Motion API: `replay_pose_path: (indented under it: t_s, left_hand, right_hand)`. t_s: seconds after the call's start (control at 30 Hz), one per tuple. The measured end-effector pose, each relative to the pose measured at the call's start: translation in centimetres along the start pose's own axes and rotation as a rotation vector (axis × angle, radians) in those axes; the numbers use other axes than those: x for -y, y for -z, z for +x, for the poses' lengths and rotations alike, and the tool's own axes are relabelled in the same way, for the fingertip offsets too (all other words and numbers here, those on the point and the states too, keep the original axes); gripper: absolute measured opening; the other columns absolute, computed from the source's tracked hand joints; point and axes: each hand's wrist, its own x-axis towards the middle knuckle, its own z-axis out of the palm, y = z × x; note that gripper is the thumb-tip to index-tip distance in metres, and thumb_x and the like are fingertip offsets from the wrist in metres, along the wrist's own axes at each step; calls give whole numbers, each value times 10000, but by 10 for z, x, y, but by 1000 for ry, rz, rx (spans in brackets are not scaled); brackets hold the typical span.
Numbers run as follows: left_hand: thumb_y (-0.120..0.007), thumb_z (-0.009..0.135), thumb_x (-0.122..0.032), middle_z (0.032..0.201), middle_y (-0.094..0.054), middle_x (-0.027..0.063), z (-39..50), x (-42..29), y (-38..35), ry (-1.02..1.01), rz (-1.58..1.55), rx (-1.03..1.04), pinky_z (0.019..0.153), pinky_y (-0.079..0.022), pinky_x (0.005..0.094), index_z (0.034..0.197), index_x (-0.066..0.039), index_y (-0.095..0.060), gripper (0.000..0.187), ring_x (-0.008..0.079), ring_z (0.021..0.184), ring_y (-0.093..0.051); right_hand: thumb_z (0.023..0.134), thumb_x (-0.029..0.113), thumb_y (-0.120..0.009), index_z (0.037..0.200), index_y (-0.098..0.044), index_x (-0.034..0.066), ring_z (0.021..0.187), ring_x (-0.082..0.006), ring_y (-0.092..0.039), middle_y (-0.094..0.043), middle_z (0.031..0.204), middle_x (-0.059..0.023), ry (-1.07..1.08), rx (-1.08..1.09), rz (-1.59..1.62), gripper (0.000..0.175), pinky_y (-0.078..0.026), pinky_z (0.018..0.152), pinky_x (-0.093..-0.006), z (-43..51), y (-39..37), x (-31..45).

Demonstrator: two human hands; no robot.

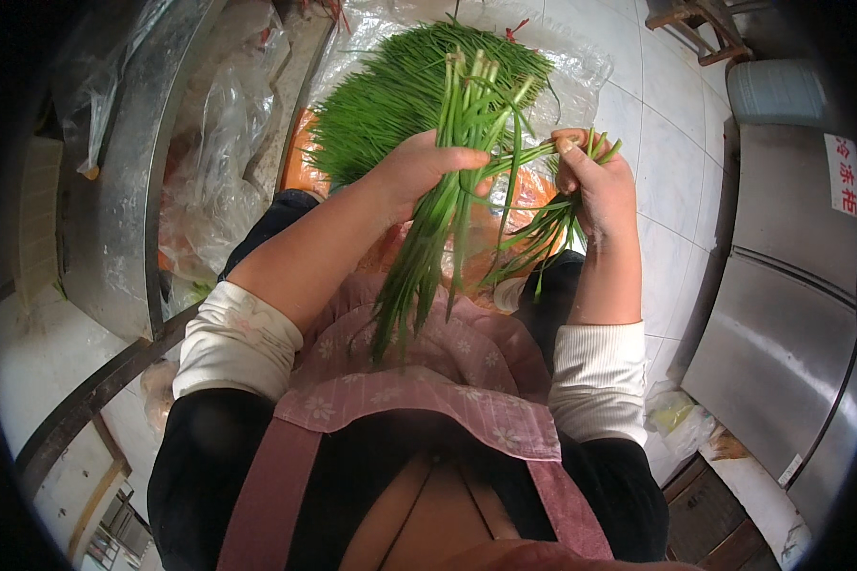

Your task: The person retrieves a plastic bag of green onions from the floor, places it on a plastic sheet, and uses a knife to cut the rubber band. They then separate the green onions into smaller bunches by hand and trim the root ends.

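Note:
My left hand (428, 168) grips a bunch of garlic chives (464, 121), pale cut ends upward and green leaves hanging toward my lap. In my right hand (596, 175) is a smaller bunch of chives (543, 232), its leaves drooping below the fist and a few stem ends poking out above it. Some stalks stretch across the gap between the two hands, thumb and forefinger of the right pinching them. Beyond the hands a large heap of garlic chives (378, 93) lies on clear plastic sheeting (578, 64), partly hidden by the held bunch.
A steel freezer cabinet (771, 285) bearing a written sign stands at the right on the tiled floor (664, 193). To the left are a metal-sided table (114, 214) and crumpled plastic bags (214, 193). A wooden stool (707, 28) sits at the far right.

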Motion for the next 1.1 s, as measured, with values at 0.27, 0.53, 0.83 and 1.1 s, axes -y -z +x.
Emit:
replay_pose_path:
  t_s: [0.27, 0.53, 0.83, 1.1]
  left_hand:
    - [-682, 772, -155, 887, -631, 89, 2, 2, -2, -275, 622, -235, 677, -496, 305, 1030, 5, -551, 331, 167, 720, -619]
    - [-684, 736, -123, 920, -618, 131, -2, 7, 4, -673, 998, -259, 742, -473, 338, 1027, -25, -567, 329, 243, 827, -613]
    - [-682, 623, -73, 973, -610, 95, -1, 12, 13, -1167, 1253, -134, 735, -484, 401, 1004, -84, -599, 390, 317, 853, -587]
    - [-714, 593, -97, 977, -604, 71, -5, 11, 10, -1334, 1428, -61, 729, -481, 390, 1009, -87, -600, 432, 284, 857, -597]
  right_hand:
    - [874, 184, -617, 953, -575, -1, 493, -91, -413, -546, 680, -46, 100, -299, 238, 205, -347, 461, -257, 10, 4, -3]
    - [798, 178, -670, 900, -634, 25, 460, -60, -391, -471, 579, 39, -89, -13, -82, 187, -290, 428, -215, -2, -11, 3]
    - [817, 140, -637, 860, -628, -24, 493, -77, -424, -560, 654, -19, 30, -272, 68, 169, -358, 473, -234, 4, 3, 5]
    - [811, 196, -682, 906, -660, 13, 652, -73, -541, -636, 768, -9, -19, 45, -314, 207, -418, 570, -211, -16, -3, 10]
